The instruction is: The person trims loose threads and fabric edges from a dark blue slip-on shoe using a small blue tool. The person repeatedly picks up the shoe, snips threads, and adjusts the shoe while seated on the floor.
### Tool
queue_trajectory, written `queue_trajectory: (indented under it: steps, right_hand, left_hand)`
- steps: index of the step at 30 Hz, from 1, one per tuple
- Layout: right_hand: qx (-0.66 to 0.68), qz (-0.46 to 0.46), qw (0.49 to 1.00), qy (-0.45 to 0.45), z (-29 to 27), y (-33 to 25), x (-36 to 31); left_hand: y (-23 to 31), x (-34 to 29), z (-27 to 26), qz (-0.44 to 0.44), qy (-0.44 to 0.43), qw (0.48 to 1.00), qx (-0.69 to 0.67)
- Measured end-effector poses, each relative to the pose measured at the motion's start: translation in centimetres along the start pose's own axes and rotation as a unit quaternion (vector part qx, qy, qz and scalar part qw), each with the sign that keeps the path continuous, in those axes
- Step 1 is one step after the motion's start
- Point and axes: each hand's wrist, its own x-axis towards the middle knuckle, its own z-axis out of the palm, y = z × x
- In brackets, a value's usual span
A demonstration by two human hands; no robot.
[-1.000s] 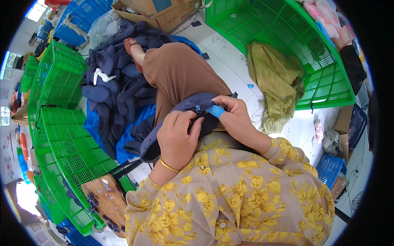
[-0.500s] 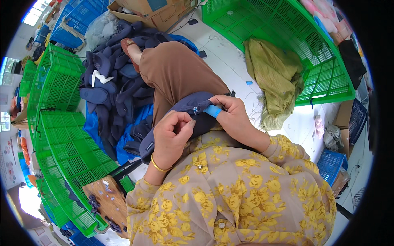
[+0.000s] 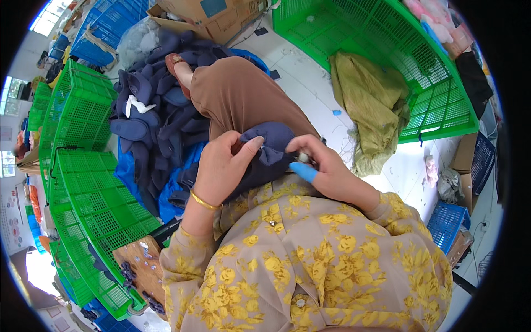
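A navy fabric slipper (image 3: 257, 177) lies across my lap, with a bow-shaped piece of the same cloth (image 3: 272, 145) raised at its top. My left hand (image 3: 224, 163) pinches the left side of this bow between thumb and forefinger. Just right of the slipper, my right hand (image 3: 321, 166) has its fingers curled toward a thumb wrapped in blue tape (image 3: 303, 171). Something small, pale and dark shows between those fingers, too unclear to name. Left of my knee is a large heap of navy slippers (image 3: 160, 105) on blue sheeting, with a white strip on top.
Green plastic crates (image 3: 105, 193) line my left side. A bigger green crate (image 3: 442, 105) at far right has an olive cloth sack (image 3: 368, 105) hanging over its edge. A wooden board (image 3: 141, 265) with small dark pieces sits at lower left. Cardboard boxes (image 3: 215, 22) stand behind the heap.
The slipper has turned in my lap, and its bow now faces up. My left hand has shifted up onto the bow. My right hand has moved slightly right and down, away from the cloth.
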Motion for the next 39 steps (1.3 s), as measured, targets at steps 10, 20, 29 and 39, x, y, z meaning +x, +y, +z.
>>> queue_trajectory:
  steps: [10, 20, 29, 39]
  right_hand:
    - [0.285, 0.36, 0.885, 0.082, -10.3, 8.1, -10.3]
    - [0.016, 0.033, 0.993, 0.114, -3.4, 2.0, -3.6]
    - [-0.215, -0.041, 0.972, -0.09, 0.3, -1.3, 0.0]
    - [0.208, -0.248, 0.944, 0.062, 2.4, -1.3, 3.1]
  left_hand:
    - [-1.5, 2.6, -1.4, 0.024, -0.149, 0.976, -0.156]
    - [-0.7, 3.6, -2.0, 0.023, -0.233, 0.959, -0.16]
    - [-2.8, 3.0, -0.9, -0.097, -0.161, 0.943, -0.276]
    - [-3.2, 2.1, 1.4, -0.059, -0.136, 0.925, -0.351]
